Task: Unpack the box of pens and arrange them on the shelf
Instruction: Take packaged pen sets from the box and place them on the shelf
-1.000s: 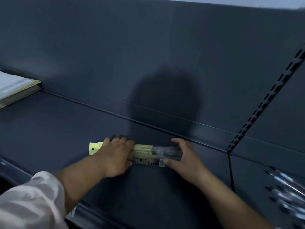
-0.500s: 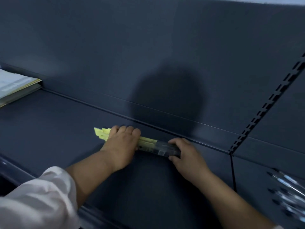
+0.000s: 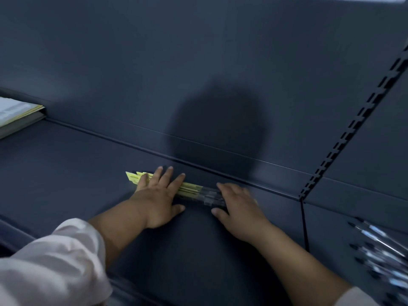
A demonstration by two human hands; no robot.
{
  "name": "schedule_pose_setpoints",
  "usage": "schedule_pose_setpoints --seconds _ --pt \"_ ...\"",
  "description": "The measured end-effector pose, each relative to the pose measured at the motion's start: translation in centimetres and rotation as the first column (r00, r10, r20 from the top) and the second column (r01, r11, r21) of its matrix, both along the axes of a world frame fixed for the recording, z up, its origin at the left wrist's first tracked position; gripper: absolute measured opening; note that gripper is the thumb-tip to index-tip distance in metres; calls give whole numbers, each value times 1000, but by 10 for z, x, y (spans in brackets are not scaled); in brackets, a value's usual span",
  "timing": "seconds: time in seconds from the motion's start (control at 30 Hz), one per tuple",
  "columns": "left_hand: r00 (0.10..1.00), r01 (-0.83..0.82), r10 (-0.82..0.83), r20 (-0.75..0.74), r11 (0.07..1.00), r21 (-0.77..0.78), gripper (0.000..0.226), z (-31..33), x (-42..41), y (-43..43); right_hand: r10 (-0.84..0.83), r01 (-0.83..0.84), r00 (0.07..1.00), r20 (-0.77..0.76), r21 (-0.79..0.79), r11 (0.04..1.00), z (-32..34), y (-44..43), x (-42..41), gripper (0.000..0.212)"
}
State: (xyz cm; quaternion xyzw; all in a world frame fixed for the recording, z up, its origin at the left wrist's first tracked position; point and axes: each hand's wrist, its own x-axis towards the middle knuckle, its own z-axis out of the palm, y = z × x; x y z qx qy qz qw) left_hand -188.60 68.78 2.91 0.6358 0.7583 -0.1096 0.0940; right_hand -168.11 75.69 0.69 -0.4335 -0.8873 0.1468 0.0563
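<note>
Pen packs (image 3: 199, 191) lie flat on the shelf (image 3: 66, 177), near its back edge. The left hand (image 3: 157, 196) presses their yellow card ends with straight, spread fingers. The right hand (image 3: 239, 209) covers the clear end; blur hides whether it pinches. The step looks like squaring the stack; next, a clean release without nudging it.

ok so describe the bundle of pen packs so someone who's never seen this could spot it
On the dark shelf, just before the back panel, look near the middle. Under the left hand and touching the right hand lie the pen packs. Their fanned yellow card ends and clear sleeves set them apart from the loose pens at right and the books at far left.
</note>
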Motion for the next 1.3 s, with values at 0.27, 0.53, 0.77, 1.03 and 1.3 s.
schedule_pose_setpoints --seconds 0.27,0.53,0.77,1.03,1.3 --pt "963 159 -121 -241 976 145 46 -2 -6 1 34 -38 999 37 100 994 -1 3 0 43" --pt "923 263 -168 -345 932 251 35 12 0 35 -16 17 1000 -12 97 995 14 23 10 43" --pt "965 179 -130 -226 961 212 42 -11 4 48 -98 97 995 4 102 990 -8 26 13 44" --pt "987 150 -137 -81 971 186 55 1 -10 61 -145 124 969 -198 -118 985 9 42 23 47" --pt "985 170 -167 -40 981 95 85 -25 -1 56 -122 125 988 94 -23 992 -8 26 18 70"
